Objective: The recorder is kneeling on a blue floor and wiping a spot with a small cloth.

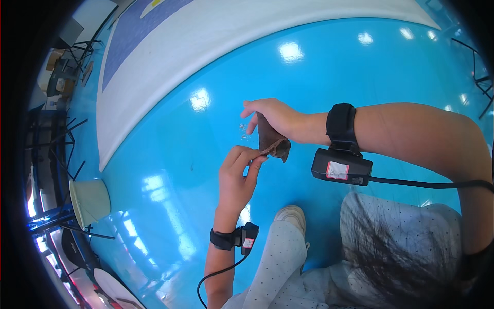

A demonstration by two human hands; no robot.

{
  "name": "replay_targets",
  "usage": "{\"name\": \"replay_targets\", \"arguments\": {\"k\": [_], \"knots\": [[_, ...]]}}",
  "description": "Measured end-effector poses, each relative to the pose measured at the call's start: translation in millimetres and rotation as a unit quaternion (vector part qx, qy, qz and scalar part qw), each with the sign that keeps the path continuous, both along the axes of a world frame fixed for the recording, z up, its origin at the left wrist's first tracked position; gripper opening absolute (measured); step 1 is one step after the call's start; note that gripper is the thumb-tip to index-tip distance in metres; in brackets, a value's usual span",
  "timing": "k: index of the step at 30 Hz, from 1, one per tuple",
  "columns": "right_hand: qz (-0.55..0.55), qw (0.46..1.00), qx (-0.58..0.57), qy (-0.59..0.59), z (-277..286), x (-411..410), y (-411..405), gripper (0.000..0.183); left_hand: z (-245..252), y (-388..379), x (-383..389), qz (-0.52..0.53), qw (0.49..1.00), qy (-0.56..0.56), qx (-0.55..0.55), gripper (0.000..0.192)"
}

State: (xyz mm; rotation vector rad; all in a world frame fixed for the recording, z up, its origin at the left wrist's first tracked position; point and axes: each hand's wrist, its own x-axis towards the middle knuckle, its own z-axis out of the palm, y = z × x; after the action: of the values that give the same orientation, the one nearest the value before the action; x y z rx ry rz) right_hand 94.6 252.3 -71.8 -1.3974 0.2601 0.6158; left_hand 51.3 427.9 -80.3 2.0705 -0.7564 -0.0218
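Note:
Between my hands is a small dark brown piece (267, 133), cloth or leather by its look, tapering at the top. Its lower edge is rough and folded open, showing a darker inside. My left hand (239, 170) pinches that edge between thumb and fingers. From above, my right hand (276, 117) holds the narrow upper part, its fingertips pointing left. Small pale, shiny bits (243, 131) show just left of the right fingers; whether they lie on the floor or are in the air, I cannot tell.
Below is a glossy blue floor (193, 166). A large white sheet with a painted purple area (162, 81) spreads ahead. A cream bucket (90, 201) stands left, near dark metal frames. Cabled black devices are strapped to my right wrist (341, 166) and left wrist (249, 237). My shoe (291, 218) is below.

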Motion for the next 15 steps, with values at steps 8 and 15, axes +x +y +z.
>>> {"name": "replay_targets", "arguments": {"k": [8,15], "knots": [[-0.003,1.000,0.000,0.004,-2.1,-2.0,-2.2,0.049,-0.9,-1.0,-1.8,0.018,1.000,-0.018,0.017,0.021],[-0.007,1.000,0.010,0.012,-0.4,-3.5,-2.8,0.049,1.3,-2.7,-1.9,0.028,0.999,-0.014,0.034,0.022]]}}
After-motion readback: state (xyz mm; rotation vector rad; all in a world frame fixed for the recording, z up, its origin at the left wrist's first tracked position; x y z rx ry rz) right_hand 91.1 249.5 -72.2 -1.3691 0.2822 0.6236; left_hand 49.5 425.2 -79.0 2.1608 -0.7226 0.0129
